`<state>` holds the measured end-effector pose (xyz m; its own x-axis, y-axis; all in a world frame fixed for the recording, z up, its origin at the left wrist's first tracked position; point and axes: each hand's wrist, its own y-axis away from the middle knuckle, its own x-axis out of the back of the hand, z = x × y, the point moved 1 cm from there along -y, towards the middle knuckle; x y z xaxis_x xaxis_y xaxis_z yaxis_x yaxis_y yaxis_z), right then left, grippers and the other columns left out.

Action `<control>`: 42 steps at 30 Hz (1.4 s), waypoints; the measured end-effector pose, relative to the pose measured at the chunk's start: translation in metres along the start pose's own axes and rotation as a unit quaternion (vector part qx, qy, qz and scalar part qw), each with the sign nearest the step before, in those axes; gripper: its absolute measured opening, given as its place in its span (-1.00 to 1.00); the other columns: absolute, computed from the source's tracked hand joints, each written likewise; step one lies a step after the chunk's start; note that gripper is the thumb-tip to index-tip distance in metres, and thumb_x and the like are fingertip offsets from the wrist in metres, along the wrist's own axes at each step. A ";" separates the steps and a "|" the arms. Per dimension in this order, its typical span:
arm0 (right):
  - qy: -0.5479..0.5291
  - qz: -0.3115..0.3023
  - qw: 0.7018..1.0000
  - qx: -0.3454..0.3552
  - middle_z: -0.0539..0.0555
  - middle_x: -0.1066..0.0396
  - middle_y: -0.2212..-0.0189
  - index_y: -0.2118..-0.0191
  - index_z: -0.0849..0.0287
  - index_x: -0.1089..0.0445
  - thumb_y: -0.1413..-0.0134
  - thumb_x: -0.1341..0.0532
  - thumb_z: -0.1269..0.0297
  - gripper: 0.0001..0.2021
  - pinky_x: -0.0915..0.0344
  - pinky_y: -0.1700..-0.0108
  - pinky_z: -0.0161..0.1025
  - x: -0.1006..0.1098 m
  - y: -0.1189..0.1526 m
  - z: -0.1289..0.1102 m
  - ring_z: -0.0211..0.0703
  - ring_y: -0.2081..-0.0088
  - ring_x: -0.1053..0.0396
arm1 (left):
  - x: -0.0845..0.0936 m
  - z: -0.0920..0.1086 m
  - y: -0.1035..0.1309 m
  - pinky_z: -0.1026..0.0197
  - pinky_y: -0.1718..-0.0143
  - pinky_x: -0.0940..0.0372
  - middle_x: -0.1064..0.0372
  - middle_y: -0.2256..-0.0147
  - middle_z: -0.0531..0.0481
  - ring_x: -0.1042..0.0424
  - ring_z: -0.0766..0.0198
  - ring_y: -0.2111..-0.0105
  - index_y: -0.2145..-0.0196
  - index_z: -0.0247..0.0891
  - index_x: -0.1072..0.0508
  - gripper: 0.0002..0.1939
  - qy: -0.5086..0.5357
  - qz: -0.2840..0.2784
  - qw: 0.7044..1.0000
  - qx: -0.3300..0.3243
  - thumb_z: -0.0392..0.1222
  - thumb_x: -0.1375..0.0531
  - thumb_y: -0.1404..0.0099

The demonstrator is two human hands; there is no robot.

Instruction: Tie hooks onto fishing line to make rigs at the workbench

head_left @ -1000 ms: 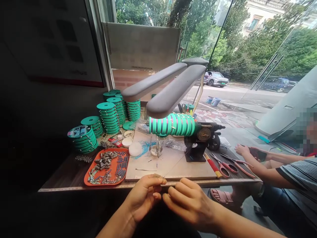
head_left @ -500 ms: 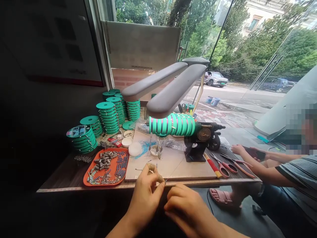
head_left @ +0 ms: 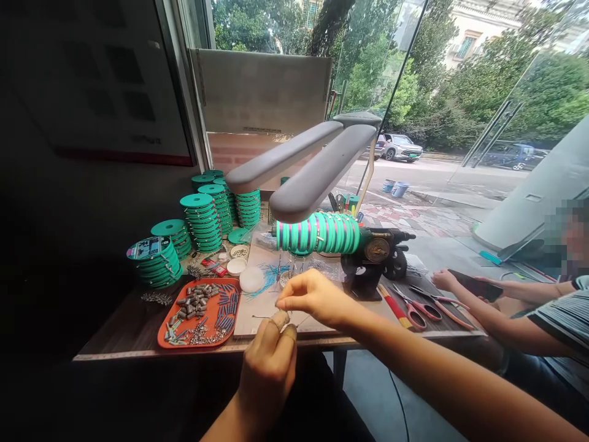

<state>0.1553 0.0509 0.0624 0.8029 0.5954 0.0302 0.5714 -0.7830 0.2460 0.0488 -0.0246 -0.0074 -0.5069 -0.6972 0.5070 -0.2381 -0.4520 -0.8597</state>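
My left hand [head_left: 269,356], with tape-like wraps on its fingertips, is closed in a pinch over the front edge of the pale board [head_left: 322,319]. What it pinches is too small to make out. My right hand [head_left: 313,298] reaches across just above it, thumb and fingertips pinched together near the left fingertips; its hold is also too small to name. Behind the hands, a row of green spools [head_left: 317,233] sits on a black hand-cranked machine [head_left: 375,252]. Thin strands hang beneath the spools.
An orange tray [head_left: 161,331] of metal weights and small parts lies left. Stacked green spools [head_left: 201,224] stand behind it. A two-armed lamp [head_left: 304,178] overhangs the board. Scissors [head_left: 416,316] and pliers [head_left: 455,313] lie right, beside a person holding a phone [head_left: 476,285].
My right hand has moved up and left, from beside my left hand to above its fingertips. My left hand has turned, its knuckles now facing up. The view has shifted slightly.
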 end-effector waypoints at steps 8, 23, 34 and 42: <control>0.010 0.000 0.999 0.032 0.06 -0.29 0.51 0.47 0.55 -0.28 0.28 -0.25 0.29 -0.68 -0.16 0.43 -0.66 0.011 0.014 0.002 -0.58 0.50 -0.22 | -0.003 0.001 -0.009 0.30 0.40 -0.20 -0.15 0.40 -0.05 -0.24 0.29 0.39 0.51 -0.31 -0.39 -0.82 0.293 -0.146 0.881 0.343 -0.26 -0.08 -0.21; 0.048 -0.111 0.991 0.063 0.07 -0.29 0.50 0.44 0.53 -0.31 0.14 -0.22 0.23 -0.67 -0.14 0.44 -0.70 0.013 0.039 0.007 -0.61 0.49 -0.21 | -0.010 0.012 -0.006 0.29 0.41 -0.13 -0.13 0.44 0.00 -0.19 0.32 0.43 0.44 -0.34 -0.31 -0.74 0.419 -0.227 0.774 0.416 -0.05 -0.08 -0.22; 0.157 -0.045 0.987 -0.008 0.06 -0.30 0.48 0.37 0.53 -0.35 0.09 -0.15 0.38 -0.78 -0.10 0.41 -0.64 0.010 -0.010 0.000 -0.61 0.52 -0.17 | -0.010 0.013 0.003 0.24 0.26 -0.24 -0.33 0.28 -0.18 -0.31 0.20 0.29 0.31 -0.41 -0.39 -0.82 0.037 -0.010 0.999 -0.031 -0.53 -0.09 -0.13; 0.491 0.140 0.736 0.444 0.00 -0.22 0.48 0.37 0.29 -0.36 -0.15 0.02 0.40 -0.77 0.19 0.34 -0.52 0.019 0.062 0.034 -0.57 0.42 -0.01 | -0.010 0.003 -0.017 0.45 0.67 0.14 -0.10 0.56 0.08 0.02 0.51 0.61 0.54 -0.39 -0.32 -0.81 0.580 -0.246 0.494 0.600 -0.22 -0.25 0.02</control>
<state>0.2124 0.0076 0.0451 0.6498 -0.1103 0.7521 0.6426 -0.4487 -0.6210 0.0605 -0.0122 0.0020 -0.9310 0.1339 -0.3396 -0.2592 -0.8974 0.3570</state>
